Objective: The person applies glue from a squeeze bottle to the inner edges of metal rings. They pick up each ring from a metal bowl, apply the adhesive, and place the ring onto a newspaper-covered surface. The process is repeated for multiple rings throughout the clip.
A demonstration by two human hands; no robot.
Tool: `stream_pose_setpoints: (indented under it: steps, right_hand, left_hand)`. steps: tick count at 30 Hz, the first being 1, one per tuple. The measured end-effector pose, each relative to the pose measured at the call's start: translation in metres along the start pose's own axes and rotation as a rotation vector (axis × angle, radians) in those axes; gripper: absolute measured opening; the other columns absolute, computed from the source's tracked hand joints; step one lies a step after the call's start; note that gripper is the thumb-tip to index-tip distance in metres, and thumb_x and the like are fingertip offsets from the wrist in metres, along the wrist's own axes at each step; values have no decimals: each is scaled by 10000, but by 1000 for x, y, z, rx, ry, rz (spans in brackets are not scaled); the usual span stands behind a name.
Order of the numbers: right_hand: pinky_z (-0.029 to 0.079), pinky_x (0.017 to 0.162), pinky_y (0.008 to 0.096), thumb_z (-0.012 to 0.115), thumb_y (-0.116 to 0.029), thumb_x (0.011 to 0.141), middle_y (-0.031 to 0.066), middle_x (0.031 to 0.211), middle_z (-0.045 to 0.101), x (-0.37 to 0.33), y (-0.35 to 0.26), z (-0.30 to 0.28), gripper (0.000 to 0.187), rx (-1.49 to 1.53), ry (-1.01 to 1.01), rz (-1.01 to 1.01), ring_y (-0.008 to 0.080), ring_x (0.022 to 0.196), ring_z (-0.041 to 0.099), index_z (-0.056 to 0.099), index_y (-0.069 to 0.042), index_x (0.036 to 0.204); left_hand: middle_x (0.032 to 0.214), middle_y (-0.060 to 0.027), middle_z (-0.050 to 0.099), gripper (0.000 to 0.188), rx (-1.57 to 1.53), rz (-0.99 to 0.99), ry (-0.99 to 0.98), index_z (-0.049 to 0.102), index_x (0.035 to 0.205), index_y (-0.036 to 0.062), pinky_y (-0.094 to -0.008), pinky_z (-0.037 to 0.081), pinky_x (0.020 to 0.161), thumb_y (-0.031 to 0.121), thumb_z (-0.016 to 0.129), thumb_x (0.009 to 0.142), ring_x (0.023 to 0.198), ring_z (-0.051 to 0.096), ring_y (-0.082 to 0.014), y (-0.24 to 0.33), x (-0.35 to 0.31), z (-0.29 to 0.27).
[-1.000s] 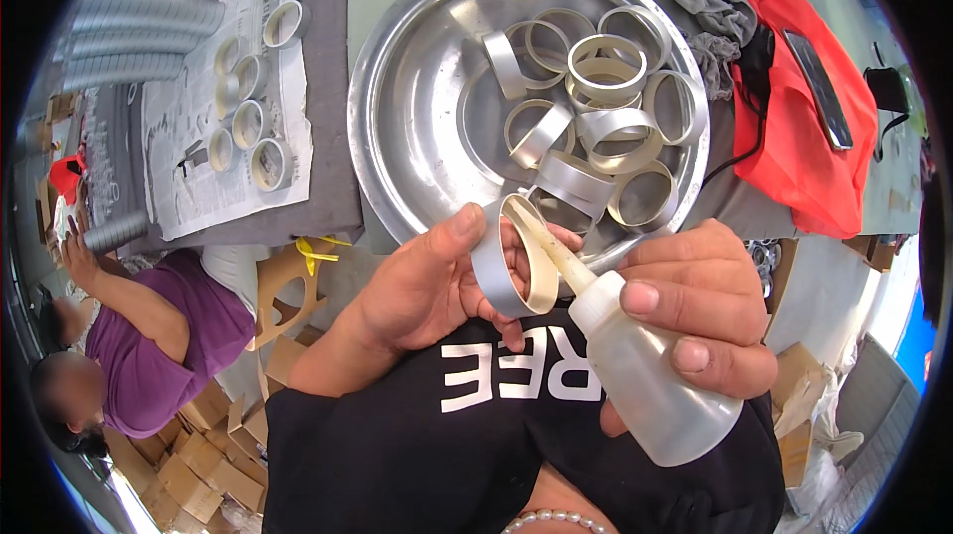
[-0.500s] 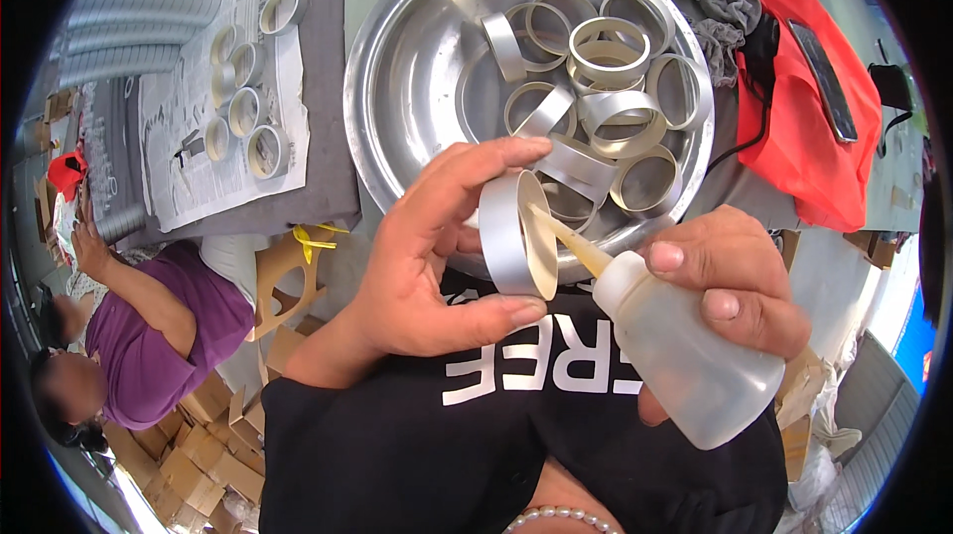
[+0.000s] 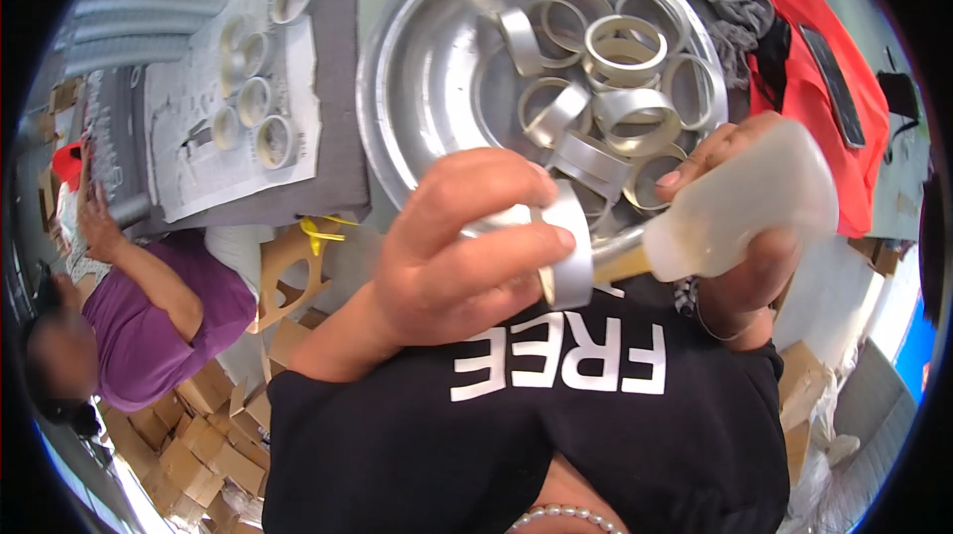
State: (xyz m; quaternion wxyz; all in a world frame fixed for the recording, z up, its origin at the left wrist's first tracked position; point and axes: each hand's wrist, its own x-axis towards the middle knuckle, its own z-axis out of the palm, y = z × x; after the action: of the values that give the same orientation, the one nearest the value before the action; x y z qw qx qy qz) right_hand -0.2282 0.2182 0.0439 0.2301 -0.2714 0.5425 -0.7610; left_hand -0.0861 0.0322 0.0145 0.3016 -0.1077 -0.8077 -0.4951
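Note:
My left hand (image 3: 452, 251) grips a short silver ring (image 3: 572, 261), its fingers bent over the band. A translucent white squeeze bottle (image 3: 759, 201) lies tilted in my right hand (image 3: 764, 271), whose fingers wrap round it. Its yellowish nozzle (image 3: 620, 265) points left at the ring, and the tip is hidden by the band. Just beyond my hands, a wide metal basin (image 3: 412, 97) holds several similar silver rings (image 3: 625, 43), loosely piled toward its right side.
On the left, more rings (image 3: 276, 141) stand on a newspaper (image 3: 189, 182) over a grey cloth. Ridged pale tubes (image 3: 149, 18) lie beyond it. A red bag (image 3: 859, 172) with a phone (image 3: 832, 87) is at right. Another person in purple (image 3: 164, 335) sits at left, near cardboard boxes (image 3: 213, 445).
The bottle has swung up from base-low to nearly level, its base now higher on the right. My left hand has turned the ring, so its outer band faces me.

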Motion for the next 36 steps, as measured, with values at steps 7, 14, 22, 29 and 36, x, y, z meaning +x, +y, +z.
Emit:
stream_pose_setpoints:
  steps: [7, 14, 22, 29, 36]
  right_hand:
    - [434, 356, 179, 422, -519, 998, 195, 968, 597, 16, 12, -28, 618, 652, 264, 240, 101, 416, 508, 436, 72, 1176]
    - [440, 403, 179, 445, -512, 994, 149, 967, 540, 14, 13, -43, 618, 580, 225, 155, 59, 458, 492, 412, 62, 1222]
    - [485, 418, 199, 448, -542, 981, 172, 996, 559, 12, 8, -41, 636, 635, 187, 121, 80, 456, 540, 422, 58, 1192]
    - [459, 377, 199, 454, -569, 966, 185, 986, 576, 7, 2, -43, 680, 595, 254, 91, 79, 420, 517, 446, 81, 1164]
    - [445, 372, 185, 466, -558, 968, 173, 987, 578, 10, 4, -36, 661, 609, 281, 98, 68, 428, 512, 449, 64, 1192]
  left_hand:
    - [1141, -117, 527, 715, -102, -575, 534, 414, 1334, -19, -294, 518, 830, 69, 766, 718, 993, 558, -172, 0, -15, -61]
    - [985, -85, 550, 588, 1056, -792, 220, 603, 1229, 41, -286, 460, 660, 159, 815, 693, 727, 524, -143, -40, -63, -116]
    - [1107, -90, 583, 525, 290, -599, -190, 590, 1218, 64, -311, 510, 661, 50, 756, 720, 834, 578, -185, -14, 44, -13]
    - [1242, -98, 559, 685, 472, -237, -585, 550, 1257, 86, -376, 484, 933, 2, 761, 611, 1116, 536, -316, -48, 54, 7]
    - [1235, -117, 575, 702, -5, -522, -163, 486, 1294, 2, -366, 491, 955, 78, 789, 666, 1152, 589, -236, -31, 32, -37]
